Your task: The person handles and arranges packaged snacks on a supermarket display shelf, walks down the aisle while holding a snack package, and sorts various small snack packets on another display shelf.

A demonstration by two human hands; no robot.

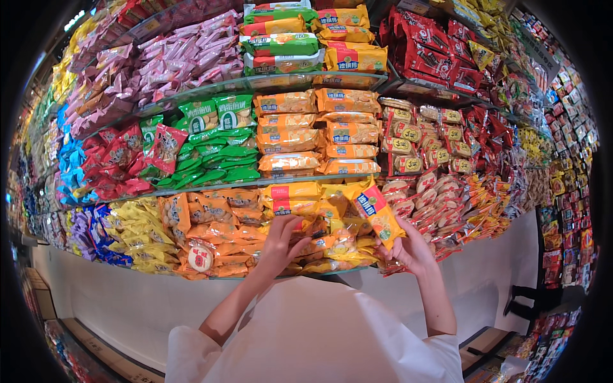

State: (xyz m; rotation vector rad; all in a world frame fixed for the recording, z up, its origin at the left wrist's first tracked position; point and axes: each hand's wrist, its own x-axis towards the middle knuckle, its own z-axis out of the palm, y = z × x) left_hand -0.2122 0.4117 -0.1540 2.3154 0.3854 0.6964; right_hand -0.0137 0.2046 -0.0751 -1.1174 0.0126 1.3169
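My right hand [409,249] grips the lower end of a yellow snack package [376,210] with a red and blue panel. The package is tilted, its top leaning left, and hangs in front of the bottom shelf level. My left hand [279,246] is in front of the same level, thumb and fingers apart. Its fingertips overlap a lying yellow package [293,193] and those beneath it; whether they touch is unclear. Below and left of it are orange snack bags [210,234], with a round white item [200,257] in clear wrap on top.
Above, glass-edged shelves [316,178] hold stacked orange packages [289,139], green bags [215,158] and pink packets [187,52]. Clear-wrapped round snacks [431,196] lie at right. Grey floor [119,297] shows below. A person's dark-clothed legs [541,301] are at far right, beside another stocked display [560,191].
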